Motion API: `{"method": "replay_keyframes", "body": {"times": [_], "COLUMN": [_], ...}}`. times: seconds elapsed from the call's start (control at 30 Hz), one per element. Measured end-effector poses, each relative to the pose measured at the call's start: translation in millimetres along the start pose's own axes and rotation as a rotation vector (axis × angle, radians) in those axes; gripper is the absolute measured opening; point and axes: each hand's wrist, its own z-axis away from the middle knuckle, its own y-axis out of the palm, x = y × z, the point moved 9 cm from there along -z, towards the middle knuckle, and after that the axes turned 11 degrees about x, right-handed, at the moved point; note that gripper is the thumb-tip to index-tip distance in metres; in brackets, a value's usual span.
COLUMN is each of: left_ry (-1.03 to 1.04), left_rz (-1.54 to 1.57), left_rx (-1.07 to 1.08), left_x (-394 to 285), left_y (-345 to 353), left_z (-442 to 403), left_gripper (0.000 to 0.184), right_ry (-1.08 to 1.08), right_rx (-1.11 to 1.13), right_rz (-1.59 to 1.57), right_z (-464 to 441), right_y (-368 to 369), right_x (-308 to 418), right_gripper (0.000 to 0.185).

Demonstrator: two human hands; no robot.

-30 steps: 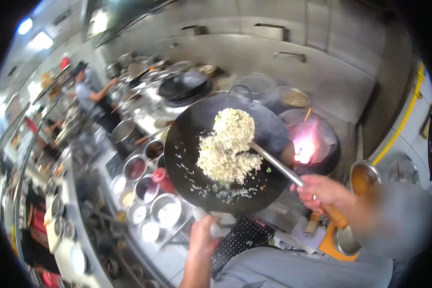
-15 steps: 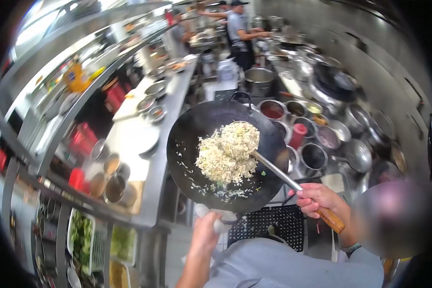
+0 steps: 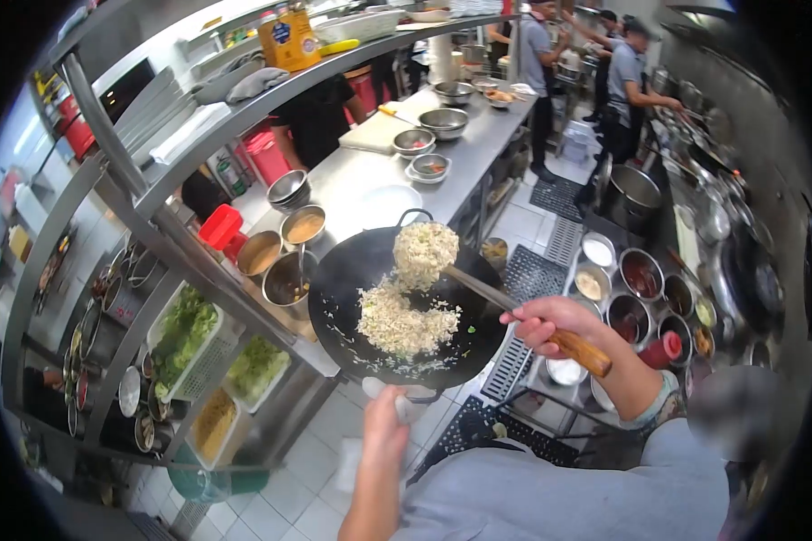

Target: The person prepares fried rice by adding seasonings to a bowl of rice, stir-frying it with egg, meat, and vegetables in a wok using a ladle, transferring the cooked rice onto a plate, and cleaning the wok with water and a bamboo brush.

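My left hand (image 3: 386, 424) grips the near handle of a black wok (image 3: 334, 298) through a white cloth (image 3: 410, 410). Fried rice (image 3: 401, 325) lies in the wok, with grains scattered on its dark wall. In my right hand (image 3: 555, 325) is the wooden handle of a long metal ladle (image 3: 480, 288). The ladle's bowl is hidden under a heaped mound of rice, raised over the far part of the wok. Beyond the wok's far rim, a white plate (image 3: 390, 206) rests on the steel counter.
Metal pots of sauce (image 3: 304, 225) stand on the counter left of the wok. A shelf frame (image 3: 244, 99) runs above it, over bins of lettuce (image 3: 185, 334). Several sauce pots (image 3: 641, 275) and a red bottle (image 3: 663, 350) are at right. Co-workers (image 3: 627, 77) stand farther back.
My view has turned left, and the wok has come from the stove side to the counter beside the plate. The ladle now lifts a heap of rice apart from the rest.
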Motion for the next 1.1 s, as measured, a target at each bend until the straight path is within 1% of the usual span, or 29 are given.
{"method": "replay_keyframes", "body": {"times": [0.03, 0.07, 0.13, 0.23, 0.27, 0.3, 0.33, 0.37, 0.4, 0.43, 0.47, 0.5, 0.53, 0.57, 0.6, 0.67, 0.7, 0.73, 0.77, 0.8, 0.83, 0.87, 0.9, 0.97, 1.03, 1.07, 1.1], "left_ry": [-0.012, 0.000, 0.028, 0.077, 0.047, 0.062, 0.067, 0.054, 0.040, 0.053, 0.031, 0.010, 0.023, 0.214, 0.278, 0.409, 0.406, 0.407, 0.408, 0.425, 0.429, 0.435, 0.531, 0.611, 0.649, 0.685, 0.723], "left_rz": [0.025, 0.032, 0.046, 0.026, 0.087, 0.122, 0.126, 0.101, 0.077, 0.081, 0.092, 0.104, 0.107, -0.367, -0.460, -0.647, -0.847, -0.945, -1.042, -0.836, -0.730, -0.623, -0.763, -0.875, -0.240, -0.285, -0.329], "left_rx": [0.022, 0.002, -0.046, -0.120, -0.130, -0.191, -0.204, -0.213, -0.222, -0.235, -0.324, -0.411, -0.421, -0.299, -0.301, -0.323, -0.353, -0.367, -0.383, -0.364, -0.355, -0.347, -0.399, -0.497, -0.475, -0.451, -0.426], "left_x": [9, 2, -15, -49, 60, 60, 48, 50, 39, 46, 58, 73, 84, 73, 69, 61, 61, 67, 73, 86, 94, 101, 95, 96, 94, 81, 68], "left_y": [3, -3, -12, -11, 67, 69, 66, 71, 68, 74, 72, 66, 53, 52, 61, 81, 78, 73, 69, 55, 47, 38, 38, 50, 58, 60, 63], "left_z": [-33, -34, -30, -1, -3, 9, 16, 29, 35, 48, 65, 80, 94, 110, 124, 154, 165, 173, 180, 185, 192, 200, 215, 240, 253, 255, 256], "left_gripper": [0.024, 0.024, 0.023, 0.023, 0.023, 0.024, 0.024, 0.025, 0.025, 0.025, 0.025, 0.026, 0.026, 0.037, 0.045, 0.063, 0.062, 0.061, 0.061, 0.059, 0.058, 0.058, 0.057, 0.058, 0.055, 0.054, 0.054], "right_ry": [-0.011, -0.003, 0.039, 0.039, 0.000, -0.023, -0.011, -0.024, -0.041, -0.096, -0.156, -0.348, -0.378, -0.343, -0.310, -0.343, -0.376, -0.381, -0.494, -0.602, -0.740, -0.696, -0.644, -0.829, -0.444, -0.288, -0.050], "right_rx": [-0.037, -0.014, 0.072, 0.147, 0.037, -0.003, 0.006, -0.088, -0.180, -0.234, -0.288, -0.473, -0.623, -0.671, -0.720, -0.711, -0.724, -0.719, -0.700, -0.677, -0.582, -0.427, -0.273, -0.138, -0.083, 0.009, 0.106], "right_rz": [0.011, 0.022, -0.012, 0.078, 0.138, 0.195, 0.197, 0.426, 0.656, 0.949, 1.238, 1.693, 1.717, 1.737, 1.757, 1.754, 1.752, 1.754, 1.664, 1.574, 1.533, 1.378, 1.229, 1.561, 1.708, 1.875, 1.961], "right_z": [-15, -32, -71, -130, -53, -66, -93, -109, -142, -167, -190, -191, -181, -180, -183, -186, -186, -187, -185, -180, -170, -153, -127, -49, -10, -9, 7], "right_y": [-15, -10, -3, 17, -97, -109, -108, -125, -134, -164, -196, -202, -191, -197, -199, -198, -196, -195, -191, -188, -177, -165, -143, -97, -101, -124, -81], "right_x": [24, 40, 69, 121, 137, 150, 159, 170, 186, 193, 192, 192, 179, 168, 164, 157, 156, 155, 159, 163, 167, 159, 152, 113, 46, 1, -34], "right_gripper": [0.021, 0.020, 0.017, 0.017, 0.016, 0.015, 0.015, 0.015, 0.014, 0.014, 0.015, 0.019, 0.025, 0.027, 0.030, 0.029, 0.029, 0.029, 0.026, 0.024, 0.025, 0.028, 0.030, 0.033, 0.037, 0.040, 0.043]}}
